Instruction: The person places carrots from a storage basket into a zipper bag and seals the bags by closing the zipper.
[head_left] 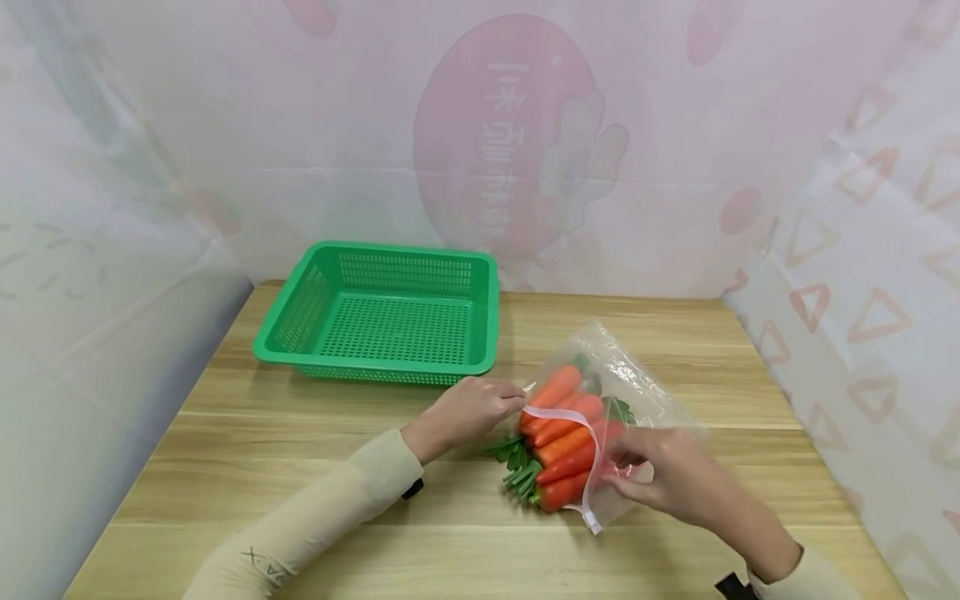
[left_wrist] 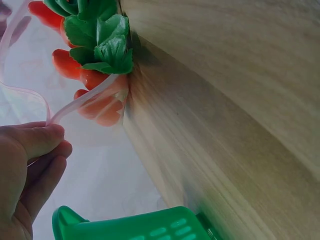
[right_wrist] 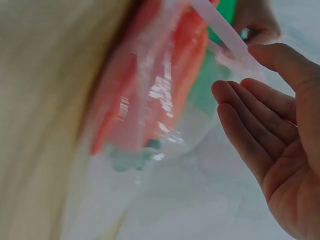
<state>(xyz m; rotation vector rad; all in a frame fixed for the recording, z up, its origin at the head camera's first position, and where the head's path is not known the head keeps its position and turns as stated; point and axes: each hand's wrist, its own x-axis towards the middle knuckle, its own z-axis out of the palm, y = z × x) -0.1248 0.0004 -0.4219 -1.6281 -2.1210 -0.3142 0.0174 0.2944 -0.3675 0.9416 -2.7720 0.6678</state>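
Note:
A clear zip bag (head_left: 641, 379) with a pale pink zip strip (head_left: 597, 454) lies on the table, its mouth toward the left. Orange and red carrots (head_left: 562, 447) are partly inside it, and their green tops (head_left: 519, 467) stick out past the strip. At the mouth's far edge my left hand (head_left: 468, 412) pinches the strip between thumb and fingers, plainest in the left wrist view. My right hand (head_left: 678, 471) is at the near side of the mouth. In the right wrist view its fingers (right_wrist: 245, 132) are extended and apart from the thumb, whose tip is by the strip.
A green perforated basket (head_left: 375, 367) stands at the back left of the wooden table (head_left: 337, 525), with nothing in it. Printed cloth (head_left: 667, 225) hangs behind the table and along both sides. A white slider (head_left: 591, 521) is at the strip's near end.

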